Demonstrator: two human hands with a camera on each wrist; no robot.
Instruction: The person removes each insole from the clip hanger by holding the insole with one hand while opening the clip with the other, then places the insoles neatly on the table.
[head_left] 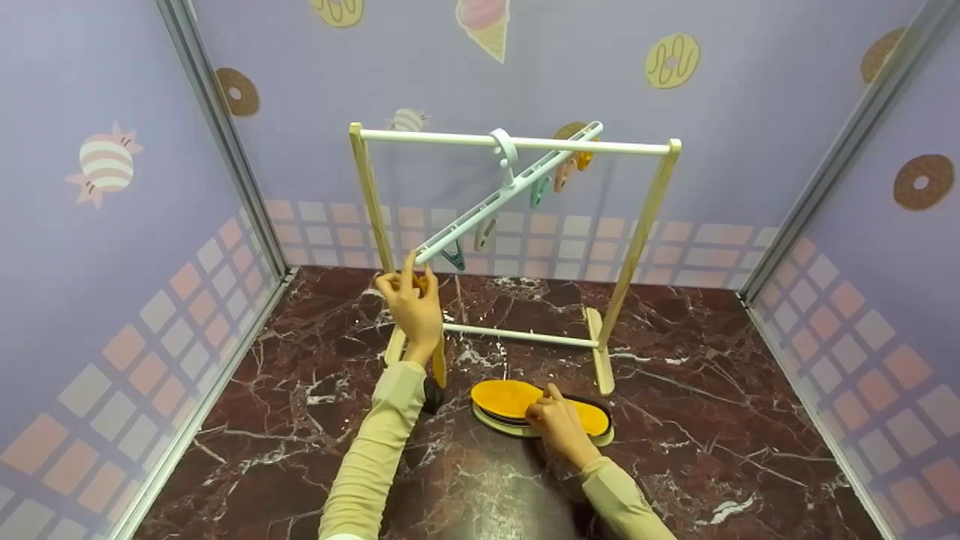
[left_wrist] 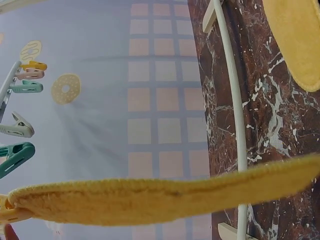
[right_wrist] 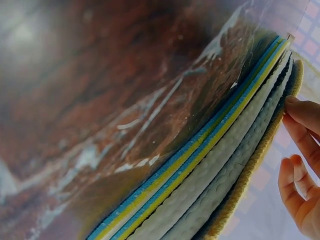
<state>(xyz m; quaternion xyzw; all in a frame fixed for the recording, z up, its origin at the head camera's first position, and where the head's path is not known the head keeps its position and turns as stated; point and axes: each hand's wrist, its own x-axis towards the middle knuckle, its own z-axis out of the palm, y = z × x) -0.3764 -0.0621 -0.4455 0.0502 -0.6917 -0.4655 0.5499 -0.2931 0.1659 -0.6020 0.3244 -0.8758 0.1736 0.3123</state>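
A white clip hanger (head_left: 480, 210) hangs slantwise from the rack's top bar. My left hand (head_left: 416, 307) is at its near end, fingers around a yellow clip (left_wrist: 11, 212). A yellow fuzzy insole (left_wrist: 115, 200) hangs lengthwise down from that clip. How firmly the fingers press is partly hidden. On the table lies a stack of insoles, its yellow top pair (head_left: 506, 397) over grey and blue-yellow striped layers (right_wrist: 200, 150). My right hand (head_left: 556, 420) pinches the edge of the top yellow insole between thumb and finger.
The wooden rack (head_left: 637, 240) stands toward the back wall, with a low white crossbar (head_left: 517, 335). Along the hanger are green (head_left: 454, 259), grey (head_left: 485, 235), teal (head_left: 540, 192), pink and orange clips. Patterned walls enclose the dark marbled table (head_left: 300, 450).
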